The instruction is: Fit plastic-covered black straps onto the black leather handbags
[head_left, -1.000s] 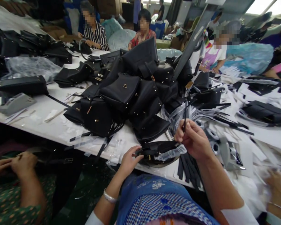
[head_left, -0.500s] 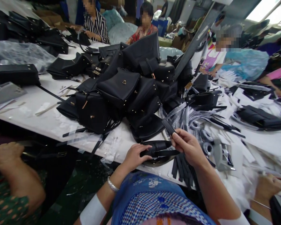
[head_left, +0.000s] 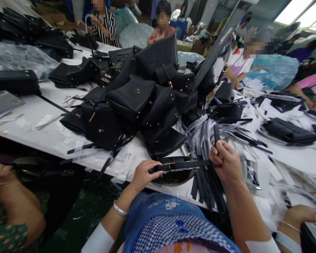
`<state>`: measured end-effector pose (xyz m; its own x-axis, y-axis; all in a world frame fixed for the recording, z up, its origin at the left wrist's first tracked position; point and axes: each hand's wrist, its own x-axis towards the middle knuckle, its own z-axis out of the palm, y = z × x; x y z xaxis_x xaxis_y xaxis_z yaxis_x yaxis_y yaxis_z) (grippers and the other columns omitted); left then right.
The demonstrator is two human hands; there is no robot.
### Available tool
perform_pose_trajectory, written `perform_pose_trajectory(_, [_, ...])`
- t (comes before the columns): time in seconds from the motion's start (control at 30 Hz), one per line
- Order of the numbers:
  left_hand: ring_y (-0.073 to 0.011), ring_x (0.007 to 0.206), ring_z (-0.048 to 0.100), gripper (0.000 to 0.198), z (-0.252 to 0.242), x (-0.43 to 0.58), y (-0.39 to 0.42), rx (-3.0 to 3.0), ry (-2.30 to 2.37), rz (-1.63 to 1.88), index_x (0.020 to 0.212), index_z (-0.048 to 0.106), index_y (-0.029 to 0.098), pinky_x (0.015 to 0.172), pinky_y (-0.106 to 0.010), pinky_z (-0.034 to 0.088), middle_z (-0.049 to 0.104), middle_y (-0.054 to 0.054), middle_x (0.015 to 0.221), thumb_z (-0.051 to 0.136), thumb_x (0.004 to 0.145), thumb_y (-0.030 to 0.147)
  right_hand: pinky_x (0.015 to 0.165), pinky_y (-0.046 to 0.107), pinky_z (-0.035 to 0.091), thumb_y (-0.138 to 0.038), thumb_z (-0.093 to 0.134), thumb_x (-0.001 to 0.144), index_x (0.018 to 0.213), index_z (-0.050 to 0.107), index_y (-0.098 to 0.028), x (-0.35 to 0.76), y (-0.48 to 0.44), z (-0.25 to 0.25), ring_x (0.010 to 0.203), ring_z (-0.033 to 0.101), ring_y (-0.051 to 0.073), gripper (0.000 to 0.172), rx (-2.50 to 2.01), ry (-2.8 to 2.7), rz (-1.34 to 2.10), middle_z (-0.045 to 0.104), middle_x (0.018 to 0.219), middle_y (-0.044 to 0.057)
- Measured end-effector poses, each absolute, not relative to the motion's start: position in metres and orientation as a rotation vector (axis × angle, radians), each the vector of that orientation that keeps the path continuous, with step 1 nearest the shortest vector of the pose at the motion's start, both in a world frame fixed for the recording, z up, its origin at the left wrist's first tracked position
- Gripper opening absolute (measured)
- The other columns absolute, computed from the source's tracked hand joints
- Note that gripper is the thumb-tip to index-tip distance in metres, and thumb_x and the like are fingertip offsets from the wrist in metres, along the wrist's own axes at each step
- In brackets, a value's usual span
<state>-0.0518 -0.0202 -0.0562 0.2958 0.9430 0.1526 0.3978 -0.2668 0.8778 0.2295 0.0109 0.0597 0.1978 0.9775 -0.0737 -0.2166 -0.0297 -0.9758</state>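
My left hand (head_left: 144, 174) grips the left end of a black strap (head_left: 185, 164) with a gold buckle, lying across a dark round bag piece (head_left: 173, 176) at the table's near edge. My right hand (head_left: 225, 161) is closed around the strap's other end, which bends upward past my fingers. The strap runs taut between both hands. A bundle of loose black straps (head_left: 206, 186) lies just under my right hand.
A heap of black handbags (head_left: 137, 102) fills the white table (head_left: 34, 130) ahead. Plastic-wrapped straps (head_left: 200, 133) and paper scraps spread to the right. A co-worker's arm (head_left: 13, 200) is at my left, another person's hand (head_left: 302, 214) at my right. Several people sit across the table.
My right hand has pulled the strap out to the right and straightened it, its end now pointing up. The plastic sleeve seen a second ago is gone from the strap.
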Motion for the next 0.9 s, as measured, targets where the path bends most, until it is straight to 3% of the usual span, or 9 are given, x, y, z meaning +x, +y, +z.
perform_pose_trajectory(0.13, [-0.0215, 0.099, 0.064, 0.025, -0.070, -0.056, -0.031, 1.772, 1.252, 0.918, 0.103, 0.070, 0.023, 0.092, -0.037, 0.049, 0.072, -0.006, 0.104, 0.069, 0.081, 0.036, 0.035, 0.015, 0.023, -0.038, 0.072, 0.080, 0.081, 0.060, -0.019, 0.236, 0.017, 0.052, 0.038, 0.029, 0.002, 0.022, -1.198, -0.812, 1.098, 0.046, 0.061, -0.006])
perform_pose_trajectory(0.27, [-0.0217, 0.105, 0.062, 0.033, -0.080, -0.057, -0.036, 1.780, 1.202, 0.930, 0.111, 0.067, 0.024, 0.096, -0.038, 0.049, 0.071, -0.007, 0.110, 0.070, 0.080, 0.034, 0.036, 0.018, 0.020, -0.046, 0.062, 0.087, 0.085, 0.063, -0.020, 0.223, 0.017, 0.050, 0.039, 0.029, 0.005, 0.026, -1.370, -0.972, 0.936, 0.044, 0.056, -0.007])
perform_pose_trajectory(0.4, [-0.0213, 0.104, 0.063, 0.030, -0.082, -0.056, -0.034, 1.673, 1.240, 0.973, 0.108, 0.069, 0.023, 0.096, -0.037, 0.049, 0.071, -0.006, 0.107, 0.072, 0.079, 0.030, 0.050, 0.022, 0.034, -0.044, 0.057, 0.090, 0.065, 0.061, -0.019, 0.197, 0.005, 0.048, 0.049, 0.045, 0.010, 0.036, -1.592, -1.574, 0.879, 0.050, 0.052, -0.004])
perform_pose_trajectory(0.5, [-0.0226, 0.105, 0.064, 0.028, -0.085, -0.054, -0.033, 1.537, 1.235, 1.017, 0.103, 0.071, 0.022, 0.099, -0.039, 0.048, 0.072, -0.007, 0.107, 0.073, 0.077, 0.030, 0.060, 0.024, 0.039, -0.043, 0.053, 0.092, 0.067, 0.066, -0.019, 0.176, -0.006, 0.039, 0.059, 0.057, 0.014, 0.037, -1.597, -2.040, 0.986, 0.064, 0.061, -0.001])
perform_pose_trajectory(0.77, [-0.0237, 0.107, 0.063, 0.033, -0.098, -0.046, -0.038, 1.242, 1.218, 1.029, 0.101, 0.073, 0.019, 0.102, -0.038, 0.045, 0.072, -0.008, 0.108, 0.078, 0.069, 0.025, 0.056, 0.026, 0.029, -0.041, 0.047, 0.092, 0.084, 0.072, -0.023, 0.145, -0.012, 0.015, 0.068, 0.064, 0.018, 0.032, -1.929, -2.484, 0.678, 0.071, 0.073, 0.003])
perform_pose_trajectory(0.9, [-0.0237, 0.104, 0.065, 0.032, -0.095, -0.044, -0.038, 1.198, 1.215, 1.012, 0.100, 0.074, 0.019, 0.099, -0.037, 0.047, 0.073, -0.008, 0.105, 0.078, 0.069, 0.024, 0.054, 0.027, 0.026, -0.038, 0.046, 0.091, 0.078, 0.072, -0.023, 0.139, -0.007, 0.019, 0.069, 0.064, 0.018, 0.033, -1.927, -2.640, 0.700, 0.072, 0.074, 0.004])
